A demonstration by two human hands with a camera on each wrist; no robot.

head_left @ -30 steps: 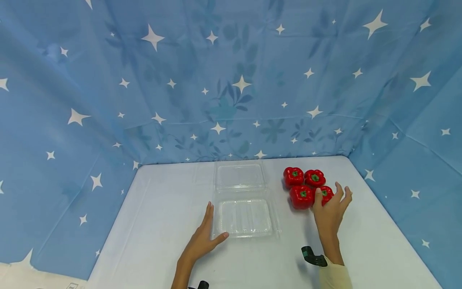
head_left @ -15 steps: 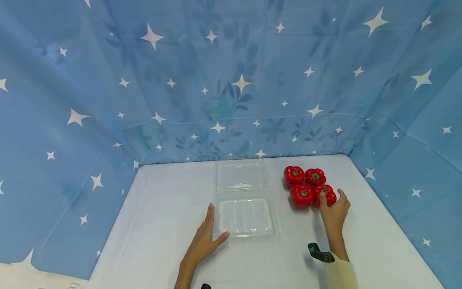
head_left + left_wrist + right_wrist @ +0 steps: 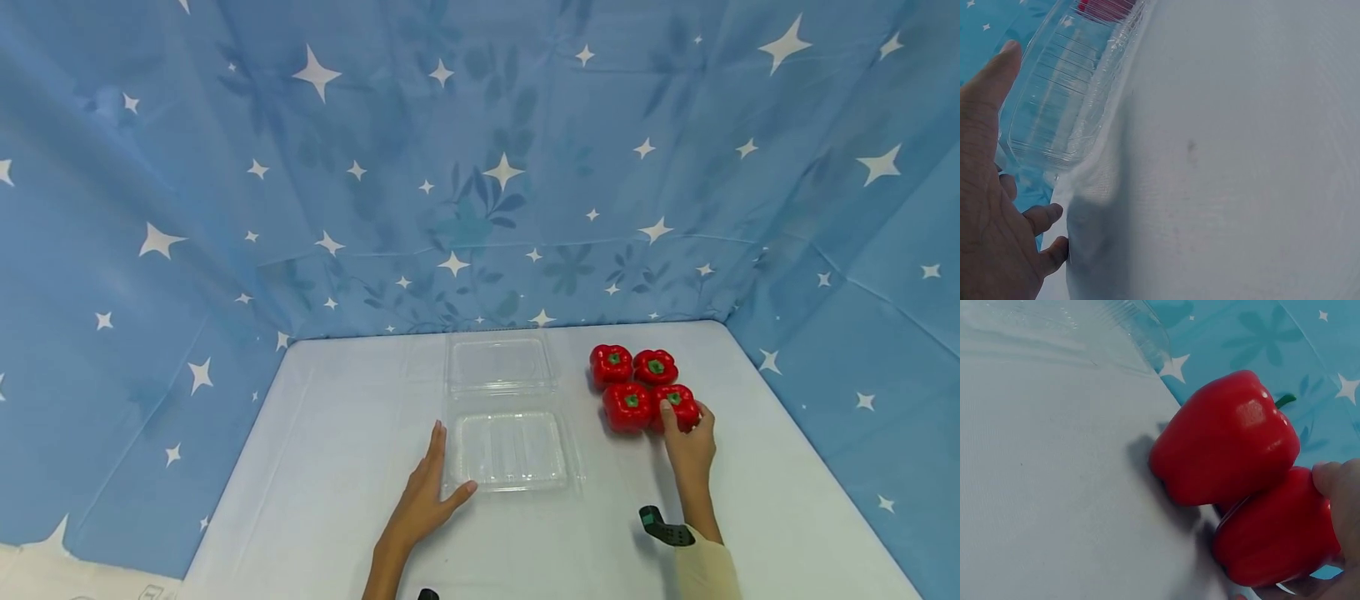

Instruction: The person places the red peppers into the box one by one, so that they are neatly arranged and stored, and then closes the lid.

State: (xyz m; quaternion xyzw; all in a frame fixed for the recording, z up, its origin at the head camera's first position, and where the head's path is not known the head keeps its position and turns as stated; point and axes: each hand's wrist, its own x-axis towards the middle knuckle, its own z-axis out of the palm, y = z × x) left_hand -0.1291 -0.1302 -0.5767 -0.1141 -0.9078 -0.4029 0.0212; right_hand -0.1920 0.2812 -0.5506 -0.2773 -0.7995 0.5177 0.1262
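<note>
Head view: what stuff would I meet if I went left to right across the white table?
Bare left grip → open, clear, rectangular plastic box → four glossy red bell peppers with green stems.

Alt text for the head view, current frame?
The right hand grips the near-right one of four red peppers on a white table. The left hand is spread beside an open, clear plastic box left of the peppers. A blue, star-patterned cloth hangs behind.

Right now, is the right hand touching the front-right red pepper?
Touching. The right wrist view shows the right hand with its thumb against the red pepper.
</note>
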